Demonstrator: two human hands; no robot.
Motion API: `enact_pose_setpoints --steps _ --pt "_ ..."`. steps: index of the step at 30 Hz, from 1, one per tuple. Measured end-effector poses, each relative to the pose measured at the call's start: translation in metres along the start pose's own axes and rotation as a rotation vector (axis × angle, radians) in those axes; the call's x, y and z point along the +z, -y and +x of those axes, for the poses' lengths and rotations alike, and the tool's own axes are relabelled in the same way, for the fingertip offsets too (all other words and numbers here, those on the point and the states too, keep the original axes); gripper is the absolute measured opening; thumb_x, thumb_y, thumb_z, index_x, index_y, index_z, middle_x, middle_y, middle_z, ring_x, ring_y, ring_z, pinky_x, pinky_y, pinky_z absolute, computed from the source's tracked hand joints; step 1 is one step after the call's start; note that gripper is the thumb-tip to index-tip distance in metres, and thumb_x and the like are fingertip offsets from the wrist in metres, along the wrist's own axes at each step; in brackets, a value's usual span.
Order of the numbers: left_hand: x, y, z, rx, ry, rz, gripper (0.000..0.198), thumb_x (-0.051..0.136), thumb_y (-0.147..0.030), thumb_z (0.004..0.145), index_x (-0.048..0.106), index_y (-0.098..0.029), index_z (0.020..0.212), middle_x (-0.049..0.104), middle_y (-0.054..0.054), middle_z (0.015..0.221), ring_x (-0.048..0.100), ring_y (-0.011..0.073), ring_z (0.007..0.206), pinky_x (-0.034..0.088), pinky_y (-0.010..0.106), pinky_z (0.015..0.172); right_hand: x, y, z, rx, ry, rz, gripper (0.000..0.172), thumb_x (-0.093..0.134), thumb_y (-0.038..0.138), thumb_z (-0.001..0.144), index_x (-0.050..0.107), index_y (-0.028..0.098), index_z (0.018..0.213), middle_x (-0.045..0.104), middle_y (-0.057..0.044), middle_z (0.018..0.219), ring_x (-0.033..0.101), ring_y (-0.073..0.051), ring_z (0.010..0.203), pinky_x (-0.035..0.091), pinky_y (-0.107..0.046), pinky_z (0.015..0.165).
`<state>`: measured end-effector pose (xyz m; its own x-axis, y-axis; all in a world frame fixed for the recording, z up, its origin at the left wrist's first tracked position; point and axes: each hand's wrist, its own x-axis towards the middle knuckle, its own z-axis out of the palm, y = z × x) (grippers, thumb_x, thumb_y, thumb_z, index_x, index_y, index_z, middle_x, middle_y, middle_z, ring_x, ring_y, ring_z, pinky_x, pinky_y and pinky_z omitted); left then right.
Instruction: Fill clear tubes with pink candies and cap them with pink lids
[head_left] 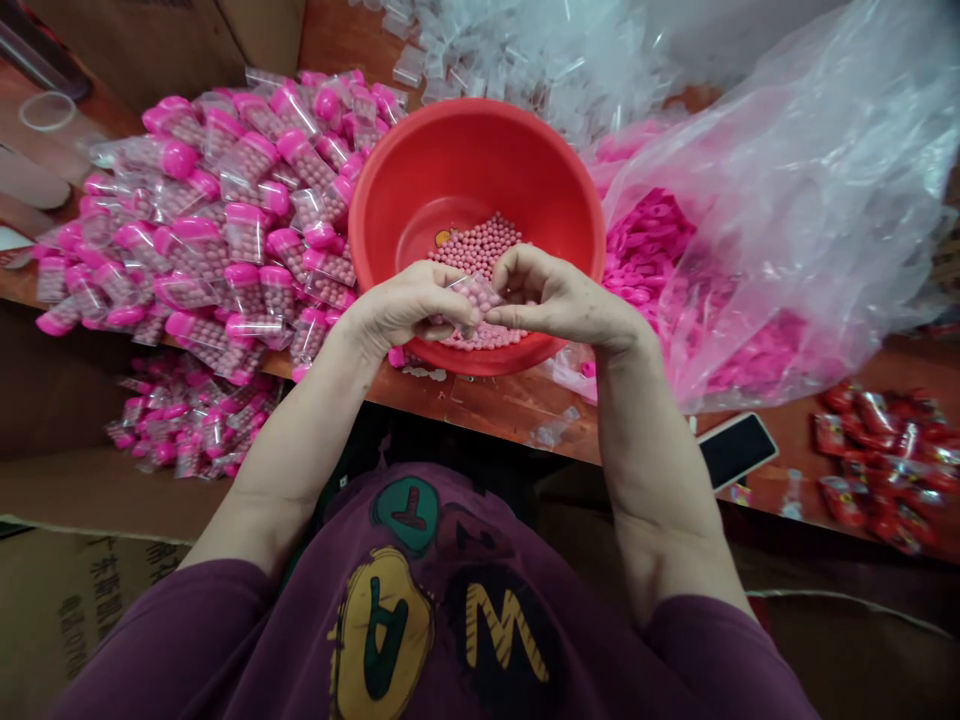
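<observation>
**Tube of beads, held over basin**

Held item: one clear tube [476, 293], pink beads inside, above the near side of the red basin [450, 170]. Whether it is capped cannot be told.

Grip: left hand [405, 310] pinches the tube's left end between thumb and fingers. Right hand [562, 300] pinches the right end, fingers curled over the top. Both close on the tube, with the fingertips almost meeting.

Handling note (judgement): the tube looks small and slick. It is best kept over the basin so that any spill falls back among the loose beads [476, 250]. A light pinch by the ends and an upward-facing mouth should suit it. A hard squeeze could make it slip out.

Surface: brown table [487, 400], worn and crowded
- left of the basin, touching it: heap of filled tubes [210, 220] with pink caps
- right of the basin: clear bag [787, 200] holding loose pink caps [652, 250]
- behind the basin: drift of empty clear tubes [525, 50]
- near edge, right: dark phone [735, 450]
- far right: red packets [877, 460]

Below and around: smaller heap [187, 420] of filled tubes on a lower level at left, and a cardboard box [75, 580] with printed characters at the lower left. The person sits close to the table edge in a purple lettered top
</observation>
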<state>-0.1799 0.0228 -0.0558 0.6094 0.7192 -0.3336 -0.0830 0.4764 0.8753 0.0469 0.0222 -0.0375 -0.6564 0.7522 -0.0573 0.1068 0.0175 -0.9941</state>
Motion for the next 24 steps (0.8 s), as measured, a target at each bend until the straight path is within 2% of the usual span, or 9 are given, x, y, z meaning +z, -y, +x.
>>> enact_pose_setpoints --steps 6,13,18,24 --pt "0.0024 0.0010 -0.0004 0.016 -0.013 -0.004 0.020 0.081 -0.011 0.059 0.068 -0.013 0.074 0.068 0.003 0.061 0.044 0.0041 0.041 0.027 0.019 0.039 -0.0059 0.0004 0.0012 0.036 0.017 -0.013 0.045 0.093 0.046 0.081 0.062 0.021 0.101 0.070 0.000 0.094 0.064 -0.013 0.088 0.055 -0.025 0.077" --pt "0.0033 -0.0010 -0.0045 0.034 -0.006 0.026 0.024 0.083 -0.012 0.059 0.069 -0.012 0.079 0.069 0.002 0.064 0.054 0.0066 0.043 0.033 0.020 0.040 -0.0091 0.0025 0.0071 0.066 0.093 0.013 0.041 0.093 0.039 0.081 0.060 0.021 0.097 0.068 0.002 0.090 0.062 -0.012 0.083 0.053 -0.024 0.072" --pt "0.0012 0.0010 -0.0037 0.047 -0.005 0.024 0.027 0.084 -0.013 0.060 0.070 -0.012 0.083 0.069 0.001 0.064 0.055 0.0067 0.043 0.034 0.020 0.041 -0.0096 0.0017 0.0052 0.045 0.021 0.058 0.047 0.097 0.037 0.077 0.056 0.022 0.093 0.061 0.006 0.084 0.056 -0.008 0.075 0.048 -0.020 0.066" --pt "0.0029 0.0006 -0.0052 0.039 -0.007 0.028 0.024 0.084 -0.013 0.061 0.064 -0.014 0.076 0.063 -0.001 0.056 0.052 0.0066 0.040 0.030 0.021 0.040 -0.0067 0.0049 -0.0005 0.069 -0.010 -0.025 0.041 0.094 0.040 0.081 0.065 0.020 0.104 0.070 0.000 0.094 0.064 -0.013 0.088 0.054 -0.025 0.077"
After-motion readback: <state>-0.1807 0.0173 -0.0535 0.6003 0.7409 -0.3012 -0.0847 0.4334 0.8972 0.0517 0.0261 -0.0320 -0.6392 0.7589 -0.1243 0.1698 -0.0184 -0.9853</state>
